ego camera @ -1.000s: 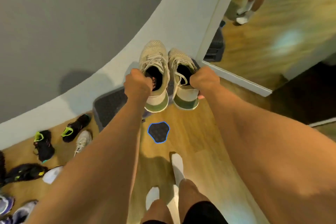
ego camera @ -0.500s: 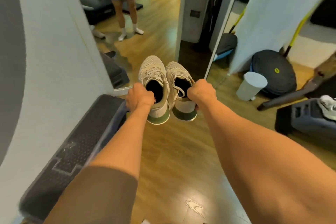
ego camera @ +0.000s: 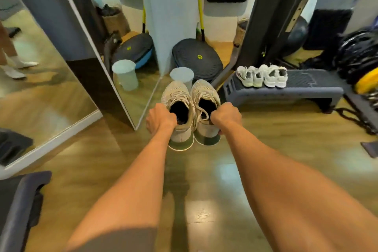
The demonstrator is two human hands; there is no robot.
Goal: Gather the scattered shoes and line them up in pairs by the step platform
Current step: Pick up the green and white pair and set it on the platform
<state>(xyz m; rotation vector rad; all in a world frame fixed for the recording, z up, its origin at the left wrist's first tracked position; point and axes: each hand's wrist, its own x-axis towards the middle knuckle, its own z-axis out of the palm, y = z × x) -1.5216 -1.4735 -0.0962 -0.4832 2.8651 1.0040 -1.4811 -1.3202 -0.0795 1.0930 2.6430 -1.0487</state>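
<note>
I carry a pair of beige knit sneakers with green heels at arm's length above the wooden floor. My left hand (ego camera: pixel 160 119) grips the collar of the left beige sneaker (ego camera: pixel 177 96). My right hand (ego camera: pixel 226 116) grips the collar of the right beige sneaker (ego camera: pixel 204 92). The two shoes hang side by side, toes pointing away from me. Ahead on the right stands a grey step platform (ego camera: pixel 306 91), with a pair of white sneakers (ego camera: pixel 261 75) on its top near its left end.
A tall mirror (ego camera: pixel 51 80) leans at the left. A pale bin (ego camera: pixel 182 74) and a black balance dome (ego camera: pixel 197 58) sit ahead by a white pillar. A black rack upright (ego camera: pixel 272 16) rises behind the platform. Dark gym gear (ego camera: pixel 358 55) piles at the right. Another step (ego camera: pixel 18 206) lies lower left.
My view has swung right from the wall and mirror toward the grey step platform with white sneakers. Both hands still hold the beige pair the same way in front of me.
</note>
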